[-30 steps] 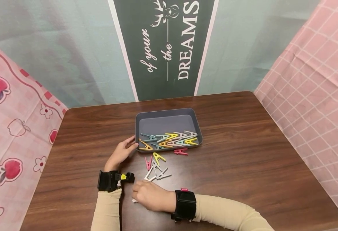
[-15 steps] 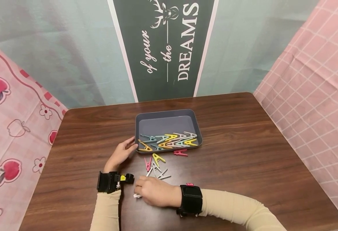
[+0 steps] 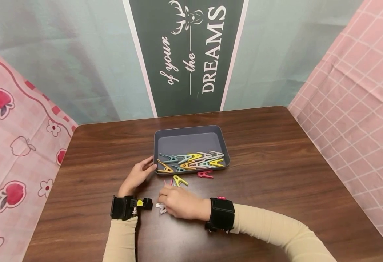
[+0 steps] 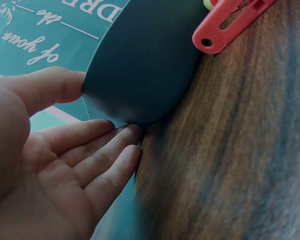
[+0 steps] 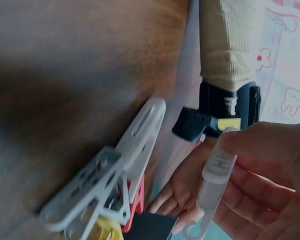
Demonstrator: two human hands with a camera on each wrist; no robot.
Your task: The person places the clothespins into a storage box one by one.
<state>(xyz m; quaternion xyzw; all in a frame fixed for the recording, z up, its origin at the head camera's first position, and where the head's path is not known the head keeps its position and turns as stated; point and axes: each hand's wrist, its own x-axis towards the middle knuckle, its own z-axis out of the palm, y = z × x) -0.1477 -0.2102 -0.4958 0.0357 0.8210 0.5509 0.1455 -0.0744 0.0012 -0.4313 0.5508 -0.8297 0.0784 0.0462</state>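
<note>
My left hand (image 3: pixel 138 177) touches the left front corner of a dark grey tray (image 3: pixel 188 131). In the left wrist view its extended fingers (image 4: pixel 102 172) and thumb rest against the tray's outer wall (image 4: pixel 140 65). My right hand (image 3: pixel 181 202) pinches a white clothespin (image 5: pixel 215 175) between thumb and fingers, just above the table. Beside it in the right wrist view lie a white clothespin (image 5: pixel 142 130), a grey clothespin (image 5: pixel 85 192), a red one (image 5: pixel 136 207) and a yellow one (image 5: pixel 106 230). In the head view the right hand hides most of this group.
Several coloured clothespins (image 3: pixel 194 157) lie along the tray's front part. A yellow clothespin (image 3: pixel 180 180) and a red one (image 3: pixel 205 174) lie on the wooden table (image 3: pixel 270 182) before the tray. Curtains (image 3: pixel 358 91) hang behind and beside the table.
My right hand has moved away from me and slightly right with the white clothespin, now covering the grey and white clothespins on the table. The left hand stays at the tray.
</note>
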